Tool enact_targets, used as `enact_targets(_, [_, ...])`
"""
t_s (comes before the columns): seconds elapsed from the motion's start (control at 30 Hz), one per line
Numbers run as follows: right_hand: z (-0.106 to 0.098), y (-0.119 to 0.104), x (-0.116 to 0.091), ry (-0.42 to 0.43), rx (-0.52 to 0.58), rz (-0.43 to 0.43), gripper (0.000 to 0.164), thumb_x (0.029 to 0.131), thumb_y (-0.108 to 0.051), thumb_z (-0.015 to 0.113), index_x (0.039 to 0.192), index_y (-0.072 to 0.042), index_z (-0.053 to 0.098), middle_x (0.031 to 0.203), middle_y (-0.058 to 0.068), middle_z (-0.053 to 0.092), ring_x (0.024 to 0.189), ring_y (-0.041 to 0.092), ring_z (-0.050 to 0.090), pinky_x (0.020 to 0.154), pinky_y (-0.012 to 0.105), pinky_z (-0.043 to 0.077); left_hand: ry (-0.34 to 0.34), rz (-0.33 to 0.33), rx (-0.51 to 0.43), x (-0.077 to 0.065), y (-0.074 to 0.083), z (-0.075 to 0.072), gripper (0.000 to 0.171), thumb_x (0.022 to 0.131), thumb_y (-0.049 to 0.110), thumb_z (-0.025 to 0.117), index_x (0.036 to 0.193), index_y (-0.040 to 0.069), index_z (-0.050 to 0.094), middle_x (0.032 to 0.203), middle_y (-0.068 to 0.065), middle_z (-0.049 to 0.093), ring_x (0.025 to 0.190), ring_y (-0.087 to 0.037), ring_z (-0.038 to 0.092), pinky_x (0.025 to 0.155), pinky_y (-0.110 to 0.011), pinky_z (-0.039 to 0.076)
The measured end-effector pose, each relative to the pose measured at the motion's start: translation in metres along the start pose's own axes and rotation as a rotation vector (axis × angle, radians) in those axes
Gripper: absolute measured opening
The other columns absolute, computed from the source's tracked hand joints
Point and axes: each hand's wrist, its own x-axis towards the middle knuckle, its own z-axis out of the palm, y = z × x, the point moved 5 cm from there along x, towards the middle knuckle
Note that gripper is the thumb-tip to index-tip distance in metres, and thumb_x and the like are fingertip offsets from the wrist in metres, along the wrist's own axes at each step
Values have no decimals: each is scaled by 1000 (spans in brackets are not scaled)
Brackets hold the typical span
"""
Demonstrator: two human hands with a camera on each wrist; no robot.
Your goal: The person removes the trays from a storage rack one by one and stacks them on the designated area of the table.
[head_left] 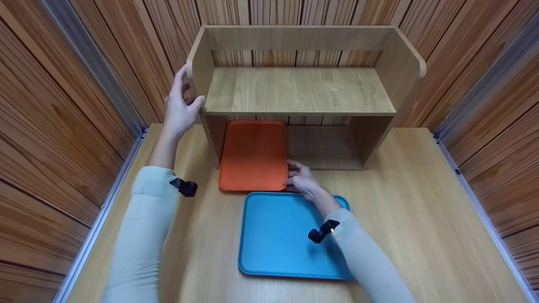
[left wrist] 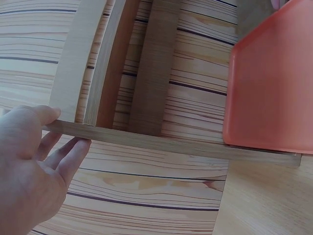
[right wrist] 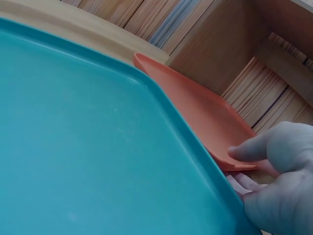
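Note:
An orange tray (head_left: pixel 253 155) lies in the lower left bay of a wooden shelf (head_left: pixel 301 90), its near end jutting out past the front. My right hand (head_left: pixel 304 182) pinches its near right corner; in the right wrist view the thumb (right wrist: pixel 249 148) rests over the rim and the fingers (right wrist: pixel 242 183) go below it. My left hand (head_left: pixel 181 107) grips the front edge of the shelf's left side panel (left wrist: pixel 161 142), thumb on one face and fingers on the other. A blue tray (head_left: pixel 290 235) lies flat on the table in front, partly under my right forearm.
The shelf stands at the back of a wooden table (head_left: pixel 421 202), before a wood-plank wall (head_left: pixel 276 12). Plank walls with metal rails (head_left: pixel 101 210) flank the table on both sides. The blue tray's far edge sits close to the orange tray's near edge.

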Motion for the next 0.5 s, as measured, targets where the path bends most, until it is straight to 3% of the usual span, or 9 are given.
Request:
enact_targets(0.23, [-1, -1, -2, 5, 27, -10, 93, 100, 12, 69, 179, -14, 28, 156, 22, 47, 100, 22, 66, 83, 24, 65, 3, -10, 1, 0, 0, 0, 83, 111, 1, 59, 181, 28, 24, 185, -14, 34, 172, -35, 37, 135, -61, 44])
enact_targets(0.5, [-1, -2, -2, 26, 76, -83, 92, 104, 6, 68, 180, -16, 23, 151, 26, 60, 89, 17, 71, 77, 22, 61, -2, -11, -2, -1, 0, 0, 83, 111, 2, 58, 181, 28, 22, 186, -15, 32, 173, -36, 35, 136, -61, 43])
